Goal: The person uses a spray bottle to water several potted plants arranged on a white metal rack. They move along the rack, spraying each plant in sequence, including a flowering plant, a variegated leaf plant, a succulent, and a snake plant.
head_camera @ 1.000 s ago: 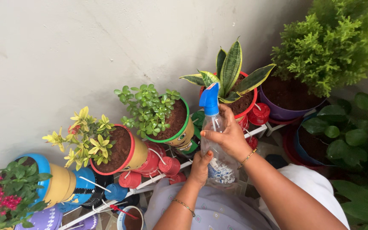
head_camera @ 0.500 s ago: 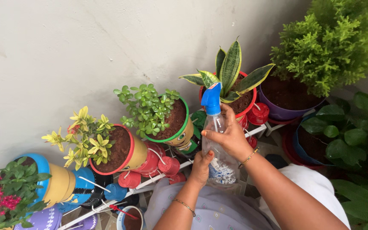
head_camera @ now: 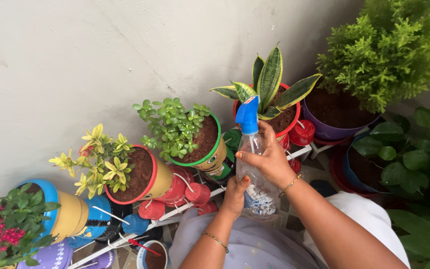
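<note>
Spray bottle [head_camera: 257,179]: base hidden behind the left hand [head_camera: 235,197]; its mid-body covered by the right hand [head_camera: 269,159], so the trigger can't be seen. Label print too small to tell. Both forearms cut off at the bottom edge. Red-flowered plant [head_camera: 1,231] runs off the left edge, its pot out of sight. Purple pot [head_camera: 51,256] and small brown pot [head_camera: 153,256] clipped by the bottom edge. Bushy green shrub [head_camera: 389,55] cut by the top and right edges. Rack [head_camera: 175,211] mostly hidden under pots.
</note>
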